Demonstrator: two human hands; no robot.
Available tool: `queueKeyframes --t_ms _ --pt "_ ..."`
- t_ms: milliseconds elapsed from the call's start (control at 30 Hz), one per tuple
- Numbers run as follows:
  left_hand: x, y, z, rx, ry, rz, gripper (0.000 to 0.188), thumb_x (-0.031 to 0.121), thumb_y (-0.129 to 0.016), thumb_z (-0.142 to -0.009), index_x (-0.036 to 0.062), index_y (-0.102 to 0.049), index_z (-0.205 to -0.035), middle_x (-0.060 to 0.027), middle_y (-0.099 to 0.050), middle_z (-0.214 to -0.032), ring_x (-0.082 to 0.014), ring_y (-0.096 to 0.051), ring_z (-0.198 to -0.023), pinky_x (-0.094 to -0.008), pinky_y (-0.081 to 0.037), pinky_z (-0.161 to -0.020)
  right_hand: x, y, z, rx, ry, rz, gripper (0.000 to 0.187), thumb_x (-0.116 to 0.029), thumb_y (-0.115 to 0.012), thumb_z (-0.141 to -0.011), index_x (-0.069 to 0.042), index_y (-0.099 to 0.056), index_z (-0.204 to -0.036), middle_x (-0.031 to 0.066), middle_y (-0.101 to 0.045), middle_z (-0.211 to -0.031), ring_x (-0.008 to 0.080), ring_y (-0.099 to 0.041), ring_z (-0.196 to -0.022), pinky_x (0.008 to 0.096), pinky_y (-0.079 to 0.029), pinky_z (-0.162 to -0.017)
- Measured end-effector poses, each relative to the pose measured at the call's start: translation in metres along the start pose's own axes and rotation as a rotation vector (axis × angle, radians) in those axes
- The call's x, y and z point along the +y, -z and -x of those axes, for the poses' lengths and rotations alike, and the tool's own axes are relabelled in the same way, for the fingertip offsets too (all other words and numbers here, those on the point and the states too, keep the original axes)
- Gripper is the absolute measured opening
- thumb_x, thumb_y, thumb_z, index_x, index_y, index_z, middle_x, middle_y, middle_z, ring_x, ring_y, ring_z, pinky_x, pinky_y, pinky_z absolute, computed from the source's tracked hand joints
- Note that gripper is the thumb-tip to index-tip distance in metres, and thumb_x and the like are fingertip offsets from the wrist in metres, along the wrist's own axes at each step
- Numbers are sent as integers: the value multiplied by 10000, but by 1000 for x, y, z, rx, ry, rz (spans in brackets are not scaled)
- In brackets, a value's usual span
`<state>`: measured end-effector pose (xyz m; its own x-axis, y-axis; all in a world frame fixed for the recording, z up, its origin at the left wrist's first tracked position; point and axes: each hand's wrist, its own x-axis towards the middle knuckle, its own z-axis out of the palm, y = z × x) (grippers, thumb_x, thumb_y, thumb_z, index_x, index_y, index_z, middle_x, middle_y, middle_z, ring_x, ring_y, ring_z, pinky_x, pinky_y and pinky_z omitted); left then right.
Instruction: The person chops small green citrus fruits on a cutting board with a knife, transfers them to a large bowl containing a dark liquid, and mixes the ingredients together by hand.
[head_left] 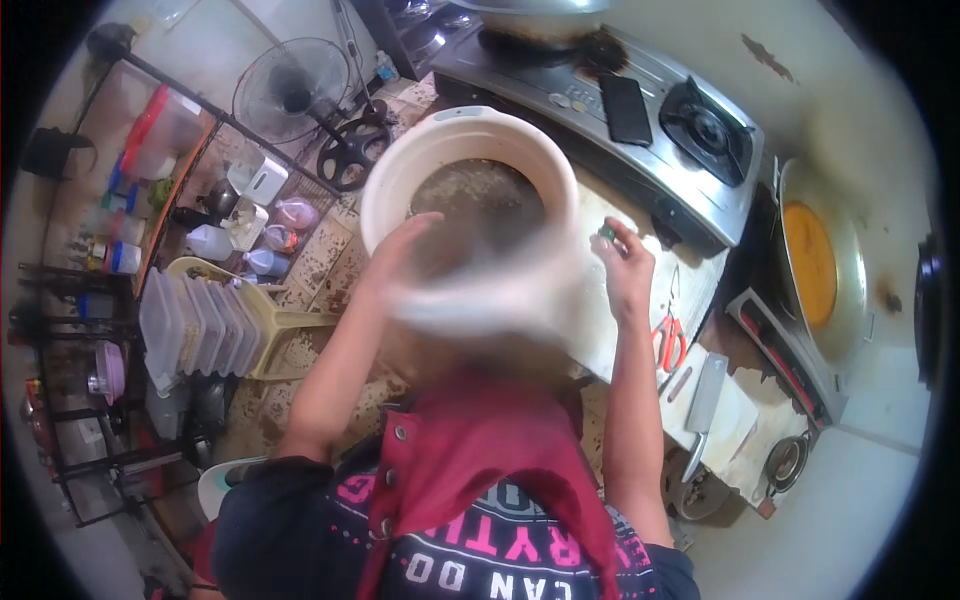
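Note:
A large off-white tub stands in front of me, with dark, grainy-looking contents inside. My left hand is at the tub's left side, its fingertips over the inside; they are smeared, so its grip cannot be told. A white blurred shape crosses the tub's near side, and I cannot make out whether it is the rim or another thing. To the right of the tub, my right hand is closed with fingertips pinching a small green thing, too small to name.
A steel gas stove with a dark phone sits at the back right. Orange-handled scissors and a cleaver lie on the right counter. A wok holds orange liquid. At left are a fan and plastic containers.

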<state>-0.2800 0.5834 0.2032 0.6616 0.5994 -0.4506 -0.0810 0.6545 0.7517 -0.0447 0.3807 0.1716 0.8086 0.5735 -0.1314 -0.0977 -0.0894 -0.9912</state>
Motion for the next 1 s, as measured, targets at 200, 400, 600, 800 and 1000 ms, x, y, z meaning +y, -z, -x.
queueKeyframes --t_ms 200,400,600,800,1000 --pt "9 13 -52 -240 110 23 191 96 -529 -914 28 -567 -1088 -66 -589 -962 -92 -568 -786 -187 -491 -639 -10 -97 -61 -113 445 466 175 -57 -614 -802 34 -647 -948 218 -621 -862 317 -632 -759 397 -499 -698" --pt "17 29 -63 -186 127 63 165 88 -524 -918 24 -558 -1066 -62 -581 -924 -109 -576 -789 -210 -502 -663 23 -147 -84 -410 441 1088 128 -62 -556 -778 33 -635 -812 241 -616 -880 395 -615 -835 461 -497 -758" --pt "8 37 -78 -197 136 51 153 91 -556 -909 23 -555 -1046 -86 -589 -931 -119 -585 -786 -227 -506 -674 25 -155 -82 -419 316 1332 154 -68 -536 -755 6 -661 -804 228 -634 -911 387 -635 -829 461 -520 -734" --pt "-3 46 -100 -154 190 62 122 125 -587 -905 41 -555 -987 -115 -617 -956 -124 -593 -772 -227 -500 -655 14 -163 -72 -427 336 1299 189 -106 -516 -807 -4 -669 -763 208 -661 -812 384 -648 -779 457 -528 -700" --pt "-2 38 -112 -122 240 64 102 153 -600 -901 73 -561 -952 -93 -629 -931 -122 -581 -728 -225 -464 -598 -30 -169 -58 -331 -119 633 221 -161 -540 -876 16 -659 -818 199 -656 -770 366 -654 -667 420 -542 -663"
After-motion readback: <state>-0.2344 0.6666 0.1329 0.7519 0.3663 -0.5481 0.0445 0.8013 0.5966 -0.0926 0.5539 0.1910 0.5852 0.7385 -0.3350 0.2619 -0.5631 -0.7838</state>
